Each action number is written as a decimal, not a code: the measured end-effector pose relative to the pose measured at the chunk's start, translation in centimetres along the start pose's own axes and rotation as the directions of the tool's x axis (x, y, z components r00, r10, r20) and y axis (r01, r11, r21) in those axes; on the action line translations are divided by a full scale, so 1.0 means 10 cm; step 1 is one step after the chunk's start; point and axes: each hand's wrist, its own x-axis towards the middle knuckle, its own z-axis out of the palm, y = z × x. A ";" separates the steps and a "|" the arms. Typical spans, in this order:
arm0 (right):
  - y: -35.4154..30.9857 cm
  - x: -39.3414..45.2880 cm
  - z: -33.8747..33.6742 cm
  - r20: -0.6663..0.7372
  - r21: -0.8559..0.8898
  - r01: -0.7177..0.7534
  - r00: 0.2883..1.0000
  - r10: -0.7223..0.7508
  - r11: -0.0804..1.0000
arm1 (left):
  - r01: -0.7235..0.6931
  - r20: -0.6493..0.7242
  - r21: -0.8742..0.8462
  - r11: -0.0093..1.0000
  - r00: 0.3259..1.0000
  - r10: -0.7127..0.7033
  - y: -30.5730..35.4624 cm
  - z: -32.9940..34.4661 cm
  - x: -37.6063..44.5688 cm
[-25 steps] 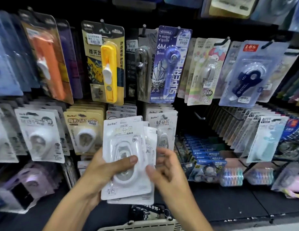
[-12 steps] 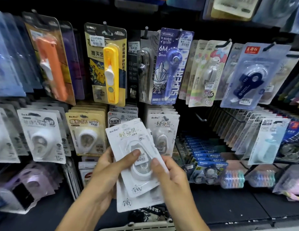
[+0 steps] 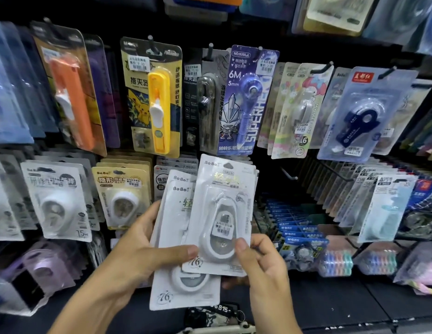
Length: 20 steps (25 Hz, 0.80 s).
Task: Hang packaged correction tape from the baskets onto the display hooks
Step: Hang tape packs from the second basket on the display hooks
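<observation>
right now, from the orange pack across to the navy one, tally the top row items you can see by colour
orange item: 1
yellow item: 1
black item: 1
purple item: 1
white item: 1
navy item: 1
total: 6

A yellow clip tool pack (image 3: 154,97) with a cartoon picture is hung high on the wall. An orange tool pack (image 3: 70,92) is hung to its left. A purple pen-shaped pack (image 3: 246,100) marked "6M" is hung to its right. Far right of it, a dark blue roller pack (image 3: 359,116) is seen. Low and right of it, small colourful rolls (image 3: 336,262) are stacked.
</observation>
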 end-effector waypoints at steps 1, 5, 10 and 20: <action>0.00 -0.01 0.01 -0.021 0.021 -0.018 1.000 0.019 1.000 | 0.008 0.009 -0.007 1.000 1.000 -0.008 0.00 -0.01 0.00; 0.02 0.10 -0.01 -0.195 0.106 -0.103 0.973 0.123 0.989 | 0.090 0.018 0.002 0.996 0.996 -0.090 -0.03 0.01 0.00; 0.04 0.16 -0.24 -0.272 -0.056 -0.055 0.962 0.038 0.997 | -0.037 -0.160 -0.003 0.999 0.986 0.036 0.09 -0.17 0.00; 0.06 0.19 -0.23 -0.313 -0.143 -0.007 0.949 -0.038 0.990 | -0.076 -0.170 -0.019 0.997 0.983 0.071 -0.03 -0.11 0.05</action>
